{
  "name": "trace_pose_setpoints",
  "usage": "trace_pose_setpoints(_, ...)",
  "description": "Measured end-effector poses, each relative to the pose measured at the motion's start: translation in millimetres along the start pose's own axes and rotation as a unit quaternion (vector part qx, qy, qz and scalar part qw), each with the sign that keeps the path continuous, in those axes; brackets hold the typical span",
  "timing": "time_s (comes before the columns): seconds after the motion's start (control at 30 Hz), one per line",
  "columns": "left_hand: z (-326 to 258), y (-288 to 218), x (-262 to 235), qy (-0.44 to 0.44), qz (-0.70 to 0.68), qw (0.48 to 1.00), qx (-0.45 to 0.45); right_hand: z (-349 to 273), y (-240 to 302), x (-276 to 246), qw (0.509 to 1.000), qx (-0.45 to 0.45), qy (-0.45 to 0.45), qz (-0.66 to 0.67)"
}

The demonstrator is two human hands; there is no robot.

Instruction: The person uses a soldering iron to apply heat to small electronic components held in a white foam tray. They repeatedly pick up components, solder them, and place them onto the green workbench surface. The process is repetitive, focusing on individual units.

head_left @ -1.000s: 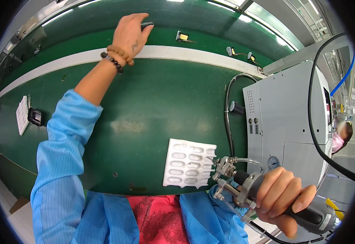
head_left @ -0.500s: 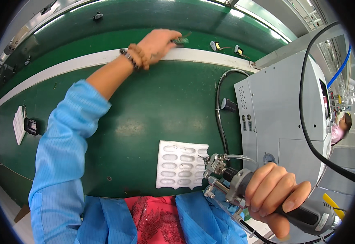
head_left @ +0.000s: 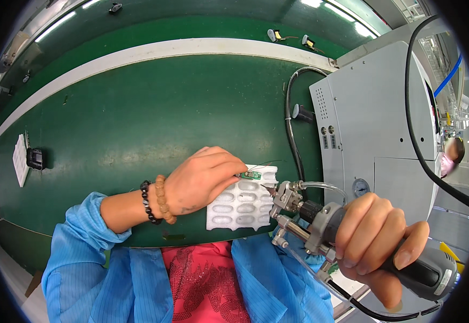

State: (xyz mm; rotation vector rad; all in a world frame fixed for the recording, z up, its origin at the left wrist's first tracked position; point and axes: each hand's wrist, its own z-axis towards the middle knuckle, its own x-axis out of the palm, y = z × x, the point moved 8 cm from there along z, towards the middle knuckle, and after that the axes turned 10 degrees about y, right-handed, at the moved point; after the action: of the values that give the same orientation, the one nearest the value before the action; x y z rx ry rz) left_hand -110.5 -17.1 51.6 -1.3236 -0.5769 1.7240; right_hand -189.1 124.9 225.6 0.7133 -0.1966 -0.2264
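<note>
Between the fingertips of my left hand [head_left: 202, 180] is a small green circuit board [head_left: 249, 175] with thin wires trailing to the right. It is at the upper part of a white tray [head_left: 234, 207] with rows of oval hollows; whether it rests in a hollow I cannot tell. My right hand [head_left: 377, 245] is wrapped round a dark, pistol-like dispensing tool [head_left: 312, 215] with metal fittings and clear tubing. The tool's tip points left, close to the tray's right edge.
A large grey machine cabinet [head_left: 374, 118] stands at the right, with a black cable [head_left: 288, 124] and a small dark part [head_left: 301, 113] beside it. Another white tray [head_left: 20, 161] and a black holder [head_left: 35, 159] lie far left. Beyond a white rail [head_left: 191, 47] sit two small yellow-marked parts [head_left: 308, 42].
My left hand has come back from beyond the white rail to the tray, bringing the circuit board. My right hand keeps its grip on the tool.
</note>
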Motion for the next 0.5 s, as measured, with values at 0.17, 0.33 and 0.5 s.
trace_pose_setpoints(0.17,-11.3,10.3,8.7,-0.033,-0.006,0.999,-0.039,4.2,-18.2,4.6,0.999,0.026,0.025,0.024)
trace_pose_setpoints(0.33,-9.6,12.2,8.3,-0.07,0.024,0.997,-0.021,8.0,-32.6,9.9,0.998,0.055,0.043,-0.007)
trace_pose_setpoints(0.5,-16.4,17.4,6.6,-0.076,0.022,0.996,-0.046,7.8,-54.0,13.6,0.997,0.052,0.041,-0.036)
